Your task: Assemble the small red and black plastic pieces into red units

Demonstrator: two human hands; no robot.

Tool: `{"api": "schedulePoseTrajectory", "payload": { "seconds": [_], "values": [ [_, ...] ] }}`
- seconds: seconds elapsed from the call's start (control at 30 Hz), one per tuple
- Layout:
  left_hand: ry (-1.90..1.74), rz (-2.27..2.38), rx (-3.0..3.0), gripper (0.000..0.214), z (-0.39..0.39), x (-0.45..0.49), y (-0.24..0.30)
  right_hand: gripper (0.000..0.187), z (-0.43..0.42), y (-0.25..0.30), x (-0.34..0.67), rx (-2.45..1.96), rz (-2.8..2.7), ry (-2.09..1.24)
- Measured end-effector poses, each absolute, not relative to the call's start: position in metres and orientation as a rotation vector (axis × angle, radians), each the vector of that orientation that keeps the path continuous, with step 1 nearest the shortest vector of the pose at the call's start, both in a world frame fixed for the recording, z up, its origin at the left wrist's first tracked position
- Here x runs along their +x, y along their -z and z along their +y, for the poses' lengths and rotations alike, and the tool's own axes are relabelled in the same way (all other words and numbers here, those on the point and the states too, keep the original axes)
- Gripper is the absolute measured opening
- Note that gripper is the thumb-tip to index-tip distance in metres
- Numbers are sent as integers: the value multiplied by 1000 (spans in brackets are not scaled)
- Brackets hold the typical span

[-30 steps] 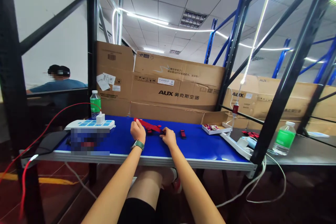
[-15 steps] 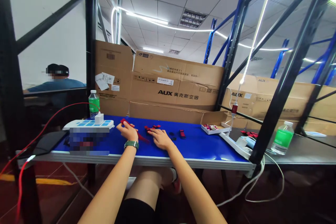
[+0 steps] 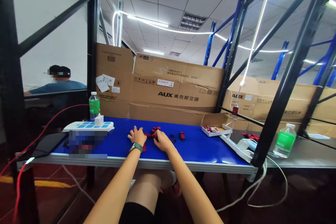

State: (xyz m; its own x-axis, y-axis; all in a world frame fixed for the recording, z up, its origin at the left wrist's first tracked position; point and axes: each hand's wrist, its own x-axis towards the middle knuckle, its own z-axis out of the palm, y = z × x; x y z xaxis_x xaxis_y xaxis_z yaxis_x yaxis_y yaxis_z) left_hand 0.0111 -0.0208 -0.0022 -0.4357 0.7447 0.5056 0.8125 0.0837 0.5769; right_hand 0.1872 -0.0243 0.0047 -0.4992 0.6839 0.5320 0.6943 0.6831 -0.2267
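Head view: we look down along both bare forearms at a blue-topped workbench (image 3: 118, 142). Our two hands have just drawn together at its middle, and the long red fabric strap (image 3: 143, 147) that lay in the open now shows only as a sliver under the heel of our left hand (image 3: 137, 135). That hand, with a green-banded wristwatch (image 3: 136, 147) at the wrist, sits palm down with its fingers spread; we cannot tell whether it presses on the strap. Our right hand (image 3: 162, 140) has moved onto a cluster of small red buckled pieces (image 3: 154, 132), its fingers bunched and their tips (image 3: 158, 139) touching the cluster, though we cannot tell if they pinch. Just right lie small black clips (image 3: 172, 139) and a short red strap piece (image 3: 182, 135), then a white cardboard tray (image 3: 212, 132). A white power strip (image 3: 88, 125) stands well left.
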Motion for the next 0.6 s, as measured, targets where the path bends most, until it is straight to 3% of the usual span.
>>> {"api": "schedulePoseTrajectory", "payload": {
  "seconds": [0.1, 0.23, 0.47, 0.6],
  "values": [
    [1330, -2083, -1704, 51, -27, 17, -6, 27, -18, -5, 188, -1204, -2133, -41],
    [1213, -1571, -2317, 67, -35, 25, -18, 30, -6, -2, 198, -1142, -1934, -114],
    [1028, -1417, -2431, 36, -32, 25, -16, 24, 0, 5, 205, -872, -1903, -179],
    [1025, -1372, -2406, 31, -29, 24, -16, 24, -3, 2, 206, -873, -1874, -173]
  ]
}}
